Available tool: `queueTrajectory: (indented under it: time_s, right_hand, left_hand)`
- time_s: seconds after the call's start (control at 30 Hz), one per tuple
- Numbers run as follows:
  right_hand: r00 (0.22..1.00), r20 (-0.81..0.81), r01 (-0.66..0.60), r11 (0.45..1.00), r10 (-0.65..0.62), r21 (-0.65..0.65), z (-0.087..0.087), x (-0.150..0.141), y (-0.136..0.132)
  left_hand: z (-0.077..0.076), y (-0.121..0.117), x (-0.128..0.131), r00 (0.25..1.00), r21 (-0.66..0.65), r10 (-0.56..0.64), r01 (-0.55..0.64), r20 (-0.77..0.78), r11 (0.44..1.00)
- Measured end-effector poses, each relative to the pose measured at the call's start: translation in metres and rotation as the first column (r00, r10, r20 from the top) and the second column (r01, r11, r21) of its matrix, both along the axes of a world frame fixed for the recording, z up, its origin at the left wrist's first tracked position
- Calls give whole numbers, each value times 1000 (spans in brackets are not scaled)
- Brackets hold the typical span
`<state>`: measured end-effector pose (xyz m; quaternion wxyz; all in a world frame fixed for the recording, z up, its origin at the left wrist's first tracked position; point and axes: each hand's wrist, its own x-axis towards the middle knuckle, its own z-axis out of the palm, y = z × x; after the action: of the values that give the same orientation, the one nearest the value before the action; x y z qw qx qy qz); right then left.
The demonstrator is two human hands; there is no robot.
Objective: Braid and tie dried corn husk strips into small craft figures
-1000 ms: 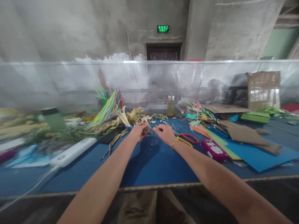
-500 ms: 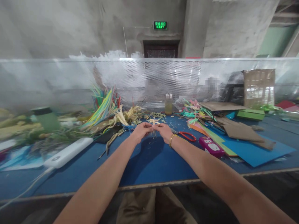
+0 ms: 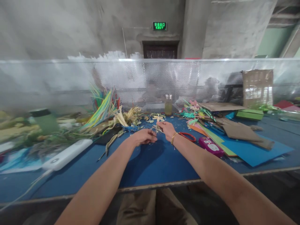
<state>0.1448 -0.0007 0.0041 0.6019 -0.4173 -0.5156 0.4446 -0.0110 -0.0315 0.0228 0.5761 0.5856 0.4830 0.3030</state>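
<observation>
In the head view, my right hand [image 3: 167,128] pinches a small bundle of dried straw [image 3: 159,120] between thumb and fingers; loose ends stick out above and below the grip. My left hand [image 3: 144,137] is just left of it and a little nearer to me, apart from the bundle. Its fingers are loosely bent with gaps between them, and I see nothing in them. A heap of pale dried husks [image 3: 131,116] lies beyond my left hand. Red-handled scissors [image 3: 187,136] rest right of my right hand, their blades mostly hidden behind it.
Left are a white power strip [image 3: 67,153], a green lidded jar [image 3: 44,120] and colourful strips [image 3: 103,107]. Right are a purple box [image 3: 211,147], blue card [image 3: 254,153] and brown cardboard [image 3: 243,130]. A glass bottle [image 3: 168,105] stands before a perforated metal screen [image 3: 131,75].
My hands were together at the straw. The left has moved away, down towards me, and its fingers have loosened. The right keeps the bundle, now turned more upright.
</observation>
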Motion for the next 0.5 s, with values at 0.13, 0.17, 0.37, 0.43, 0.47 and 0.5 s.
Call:
queueTrajectory:
  time_s: [0.13,0.17,0.37,0.43,0.47,0.5]
  right_hand:
    - [996,88,-24,1000,23,13,0,5,-1]
    - [992,126,-31,999,28,25,-1,4,-3]
    - [961,253,-132,990,115,51,-3,-5,-11]
    - [952,264,-172,984,152,53,-4,-7,-12]
    - [949,267,-187,981,167,48,-4,-8,-13]
    - [948,266,-194,980,176,40,-4,-9,-14]
  left_hand:
    - [4,7,-5,972,62,184,-195,144,979]
    - [3,9,-5,951,73,231,-250,208,965]
    - [-1,17,0,849,86,307,-377,430,922]
    - [-2,18,0,848,102,309,-386,430,917]
    - [-3,19,0,845,111,317,-398,430,911]
    - [-3,19,-1,840,118,329,-414,432,903]
